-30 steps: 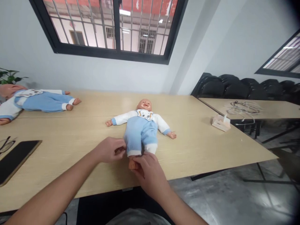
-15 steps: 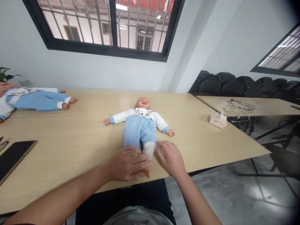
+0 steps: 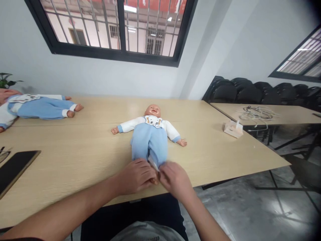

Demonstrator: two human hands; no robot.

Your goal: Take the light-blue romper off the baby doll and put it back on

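Note:
A baby doll (image 3: 152,111) lies on its back on the table, head away from me and arms spread. It wears a white top with an animal-face bib and blue trousers (image 3: 140,140). At the table's near edge, my left hand (image 3: 137,175) is closed around the doll's foot area, hiding most of the feet. My right hand (image 3: 175,179) pinches the lower end of the trouser leg on the right, slightly blurred. Between both hands the white cuff (image 3: 153,163) shows.
A second doll (image 3: 42,106) in similar clothes lies at the far left. A dark phone-like slab (image 3: 16,169) and glasses (image 3: 3,154) rest at left. A tissue box (image 3: 233,129) stands near the right edge; tangled cables (image 3: 258,113) lie on another table. Black chairs (image 3: 224,93) stand behind.
The trouser leg on the right has come down from around the knee, covering the white part of the leg. My right hand has moved from beside the leg onto its cuff and closed.

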